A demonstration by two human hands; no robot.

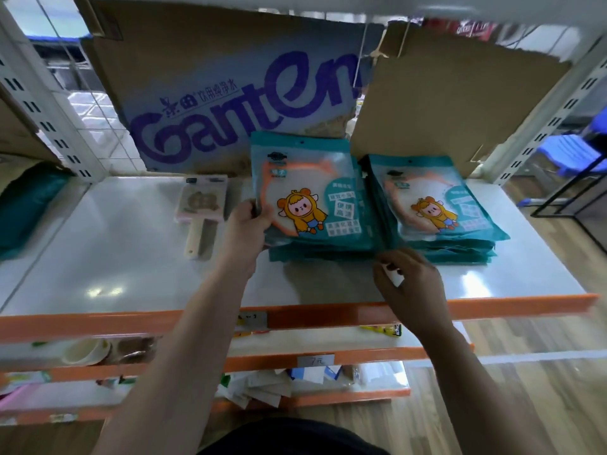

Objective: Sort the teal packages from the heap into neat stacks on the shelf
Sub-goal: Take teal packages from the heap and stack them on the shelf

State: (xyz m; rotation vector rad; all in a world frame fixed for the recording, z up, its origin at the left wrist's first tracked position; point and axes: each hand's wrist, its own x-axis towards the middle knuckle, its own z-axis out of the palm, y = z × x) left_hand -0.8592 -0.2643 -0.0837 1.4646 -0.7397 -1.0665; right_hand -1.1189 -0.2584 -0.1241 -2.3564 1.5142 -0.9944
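Two stacks of teal packages with a cartoon figure lie on the white shelf. My left hand grips the left edge of the left stack, its top packages tilted up at the back. The right stack lies flat beside it, nearly touching. Just in front of the gap between the stacks, my right hand hovers with curled fingers, and something small and white shows between them. It touches no package.
A pink packaged brush lies left of the stacks. Cardboard sheets, one printed in purple letters, stand at the back. The orange shelf lip runs along the front. Lower shelves hold small goods. A dark teal bundle sits far left.
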